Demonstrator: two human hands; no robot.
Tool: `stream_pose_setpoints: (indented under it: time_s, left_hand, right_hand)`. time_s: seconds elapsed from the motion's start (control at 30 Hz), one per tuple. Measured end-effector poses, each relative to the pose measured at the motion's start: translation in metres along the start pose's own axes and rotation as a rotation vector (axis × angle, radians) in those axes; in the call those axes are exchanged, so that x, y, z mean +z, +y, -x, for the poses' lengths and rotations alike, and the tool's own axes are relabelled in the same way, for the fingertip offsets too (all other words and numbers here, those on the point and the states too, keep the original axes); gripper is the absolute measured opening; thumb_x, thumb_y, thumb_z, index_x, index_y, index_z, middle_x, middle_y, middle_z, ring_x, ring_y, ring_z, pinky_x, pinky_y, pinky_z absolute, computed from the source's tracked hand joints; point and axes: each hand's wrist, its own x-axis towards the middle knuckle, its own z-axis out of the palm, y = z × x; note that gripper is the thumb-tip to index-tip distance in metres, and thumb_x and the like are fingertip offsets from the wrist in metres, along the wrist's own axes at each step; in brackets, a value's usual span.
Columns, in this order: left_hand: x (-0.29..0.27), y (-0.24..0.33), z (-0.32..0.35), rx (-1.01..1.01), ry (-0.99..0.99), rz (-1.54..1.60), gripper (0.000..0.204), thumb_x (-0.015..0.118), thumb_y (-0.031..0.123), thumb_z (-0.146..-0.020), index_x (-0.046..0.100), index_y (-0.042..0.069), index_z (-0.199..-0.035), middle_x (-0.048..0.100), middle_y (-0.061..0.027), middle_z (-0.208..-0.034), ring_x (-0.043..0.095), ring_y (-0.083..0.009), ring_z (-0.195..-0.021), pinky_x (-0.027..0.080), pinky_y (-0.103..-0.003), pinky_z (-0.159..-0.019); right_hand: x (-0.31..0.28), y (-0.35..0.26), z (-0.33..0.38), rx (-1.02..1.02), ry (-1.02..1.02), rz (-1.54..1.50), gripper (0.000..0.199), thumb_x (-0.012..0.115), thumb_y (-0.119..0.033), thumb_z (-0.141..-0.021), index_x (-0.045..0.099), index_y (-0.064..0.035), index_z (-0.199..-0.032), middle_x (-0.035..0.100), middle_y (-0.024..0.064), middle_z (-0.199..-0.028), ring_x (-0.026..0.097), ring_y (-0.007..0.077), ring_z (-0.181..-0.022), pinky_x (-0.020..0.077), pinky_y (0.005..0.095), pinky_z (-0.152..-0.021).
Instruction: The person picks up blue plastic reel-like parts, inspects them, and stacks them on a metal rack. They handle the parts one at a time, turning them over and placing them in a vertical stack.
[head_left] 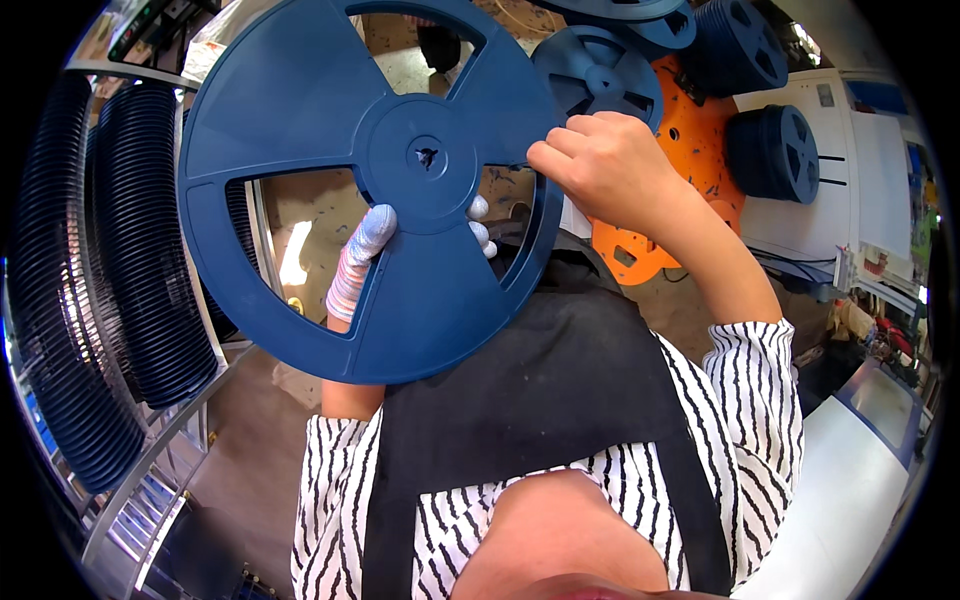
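A large blue plastic reel (425,290) with wide cut-out windows and a round hub faces me. My left hand (362,255), in a pale glove with coloured bands, is closed around the lower spoke. Its thumb lies at one edge and fingertips show at the other; the reel hides the palm. At the reel's right side my bare right hand (612,165) is closed, fingers curled by the corner of a window. A thin dark line shows by its fingertips, too small to name.
Long rows of dark reels (150,240) stand in a metal rack (190,430) at left. On the right, more blue reels (770,155) lie by an orange perforated plate (690,180) and a white surface (835,220). Blue scraps litter the floor. A pale panel (840,490) stands at lower right.
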Motion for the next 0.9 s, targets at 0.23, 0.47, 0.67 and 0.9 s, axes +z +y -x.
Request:
stream_pose_setpoints:
  time_s: [0.23,0.47,0.67,0.9]
  left_hand:
    - [0.000,-0.003,-0.002,-0.037,-0.017,0.008,0.073,0.069,0.044,-0.086,0.046,-0.005,-0.134,0.059,-0.0225,-0.119,0.065,-0.0334,-0.102,0.057,-0.045,-0.091]
    - [-0.003,-0.008,-0.003,-0.056,-0.005,0.087,0.070,0.066,0.045,-0.089,0.046,-0.003,-0.136,0.060,-0.0211,-0.118,0.065,-0.0334,-0.102,0.057,-0.044,-0.090]
    - [-0.016,-0.002,-0.001,-0.053,-0.009,0.107,0.068,0.057,0.050,-0.093,0.044,0.002,-0.139,0.054,-0.0184,-0.121,0.058,-0.0305,-0.104,0.052,-0.042,-0.094]
    - [-0.034,0.006,-0.002,0.038,-0.106,0.253,0.070,0.059,0.052,-0.090,0.046,0.002,-0.136,0.055,-0.0181,-0.119,0.062,-0.0340,-0.104,0.057,-0.043,-0.089]
  right_hand:
    - [-0.004,0.000,0.007,0.039,-0.061,-0.036,0.018,0.065,-0.004,-0.066,0.058,-0.0124,-0.081,0.053,-0.0001,-0.066,0.058,0.0172,-0.064,0.0481,0.0301,-0.056]
    - [-0.001,-0.003,0.007,0.045,-0.077,-0.061,0.016,0.065,-0.006,-0.067,0.058,-0.0120,-0.080,0.053,0.0011,-0.066,0.060,0.0196,-0.064,0.0482,0.0323,-0.056]
    - [0.012,-0.003,0.011,0.074,-0.181,-0.109,0.015,0.065,-0.007,-0.068,0.055,-0.0112,-0.077,0.052,0.0017,-0.064,0.060,0.0206,-0.063,0.0479,0.0337,-0.056]
    - [0.010,-0.008,-0.008,0.236,0.090,-0.549,0.008,0.070,-0.006,-0.079,0.064,-0.0054,-0.083,0.064,0.0068,-0.072,0.063,0.0248,-0.064,0.0488,0.0318,-0.057]
